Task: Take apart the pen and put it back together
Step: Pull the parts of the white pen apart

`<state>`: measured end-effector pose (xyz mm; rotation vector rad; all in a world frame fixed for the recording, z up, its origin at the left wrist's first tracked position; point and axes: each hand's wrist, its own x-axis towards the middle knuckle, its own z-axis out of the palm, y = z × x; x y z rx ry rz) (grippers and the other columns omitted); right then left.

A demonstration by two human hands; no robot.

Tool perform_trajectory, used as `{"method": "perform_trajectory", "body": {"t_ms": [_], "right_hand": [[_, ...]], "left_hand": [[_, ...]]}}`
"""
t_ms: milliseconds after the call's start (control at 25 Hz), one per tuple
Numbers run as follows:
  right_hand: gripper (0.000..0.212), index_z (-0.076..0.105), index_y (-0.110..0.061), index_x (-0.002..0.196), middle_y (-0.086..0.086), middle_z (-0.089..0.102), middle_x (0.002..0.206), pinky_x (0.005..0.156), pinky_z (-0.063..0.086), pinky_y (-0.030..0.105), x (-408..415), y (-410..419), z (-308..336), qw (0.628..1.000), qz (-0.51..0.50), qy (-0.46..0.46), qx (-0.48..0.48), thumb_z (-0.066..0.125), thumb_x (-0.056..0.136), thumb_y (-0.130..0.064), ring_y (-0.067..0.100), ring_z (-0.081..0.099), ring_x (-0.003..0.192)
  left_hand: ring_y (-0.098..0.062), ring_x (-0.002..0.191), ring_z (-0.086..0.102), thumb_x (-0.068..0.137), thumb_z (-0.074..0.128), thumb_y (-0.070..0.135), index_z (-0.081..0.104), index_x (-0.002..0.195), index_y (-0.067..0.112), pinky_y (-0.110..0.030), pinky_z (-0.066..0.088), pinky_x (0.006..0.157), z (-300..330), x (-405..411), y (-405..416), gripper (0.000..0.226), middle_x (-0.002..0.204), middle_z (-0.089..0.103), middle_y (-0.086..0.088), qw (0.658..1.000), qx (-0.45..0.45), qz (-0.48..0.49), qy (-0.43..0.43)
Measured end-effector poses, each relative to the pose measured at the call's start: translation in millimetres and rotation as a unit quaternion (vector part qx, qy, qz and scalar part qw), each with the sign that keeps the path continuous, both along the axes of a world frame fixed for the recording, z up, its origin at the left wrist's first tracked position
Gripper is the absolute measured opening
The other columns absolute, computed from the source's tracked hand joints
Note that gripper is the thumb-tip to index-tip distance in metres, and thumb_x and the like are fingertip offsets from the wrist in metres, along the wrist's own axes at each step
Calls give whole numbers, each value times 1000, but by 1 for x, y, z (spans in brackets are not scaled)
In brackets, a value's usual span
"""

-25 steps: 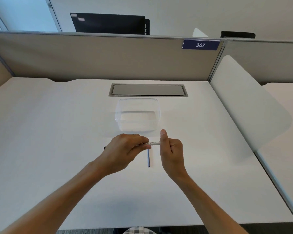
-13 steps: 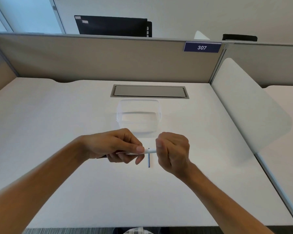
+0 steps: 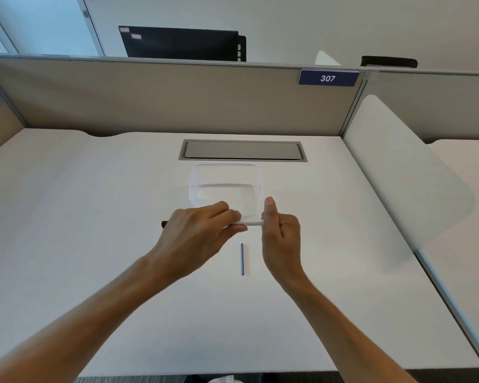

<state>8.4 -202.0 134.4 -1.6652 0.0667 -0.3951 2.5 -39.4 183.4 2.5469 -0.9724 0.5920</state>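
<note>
Both grips curl round the white pen barrel (image 3: 250, 223), left hand (image 3: 197, 233) and right hand (image 3: 281, 233).

One view only, from the person's head, wide-angle, tipped forward and down over the white desk (image 3: 94, 217). The left hand (image 3: 197, 230) and right hand (image 3: 281, 233) sit close below the lens at mid-frame, forearms running in from the bottom corners. Beyond the hands the view reaches the partition (image 3: 177, 100). Straight edges bow toward the borders.
</note>
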Motion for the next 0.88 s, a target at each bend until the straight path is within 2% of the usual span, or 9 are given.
{"method": "perform_trajectory", "body": {"t_ms": [80,160,280,360,400,480,600,720,880], "right_hand": [[63,26,-9,48,-9,25,41,44,19,31,-2,-1,7,999,6,-51,-10,43,102,-38,9,21,41],[58,22,-17,50,-8,21,44,45,15,33,-4,-5,16,988,8,-141,-58,40,102,-36,10,17,44],[46,25,-21,62,-3,22,48,53,13,22,-5,-14,30,907,27,-372,-197,34,108,-23,11,14,54],[42,29,-18,65,5,29,45,58,15,21,-1,-19,36,852,48,-463,-241,35,106,-17,11,12,61],[43,30,-16,63,6,30,44,57,16,22,1,-20,36,844,39,-472,-251,36,106,-16,12,13,59],[51,32,-11,55,5,27,45,48,17,27,5,-17,31,892,5,-382,-241,39,105,-18,18,19,49],[63,28,-7,48,6,24,46,45,20,38,6,-6,15,995,9,-78,-68,46,103,-32,20,22,45],[66,34,-1,51,4,29,44,46,27,29,9,-2,1,997,22,69,8,44,104,-40,14,29,41],[63,35,-3,52,2,29,43,46,26,29,9,-1,7,997,39,55,44,44,104,-37,15,28,41]], "left_hand": [[-20,49,43,92,61,32,69,82,13,-35,42,42,9,1,2,23,61,55,4,998,-37,-38,46],[-13,48,35,92,60,36,67,72,23,-24,35,46,24,5,4,25,52,44,9,976,-89,-85,181],[-13,47,29,90,61,41,69,72,18,-18,29,46,46,17,15,30,51,39,7,857,-125,-149,477],[-17,46,27,92,58,40,69,78,9,-21,27,43,54,25,21,36,51,40,3,793,-84,-181,575],[-17,46,28,93,57,39,69,79,8,-21,27,43,54,27,22,36,52,41,2,787,-76,-187,584],[-13,45,34,94,57,40,71,80,12,-20,31,45,49,27,17,33,51,47,5,836,-100,-148,519],[-11,50,49,93,48,50,69,85,22,-25,43,51,30,22,10,36,59,60,8,971,-5,-35,238],[-23,59,58,96,44,45,66,92,17,-39,50,49,14,15,6,36,76,67,3,994,94,20,61],[-24,53,56,94,59,32,69,88,8,-34,44,36,10,12,5,26,73,63,-4,996,60,-2,-59]]}}
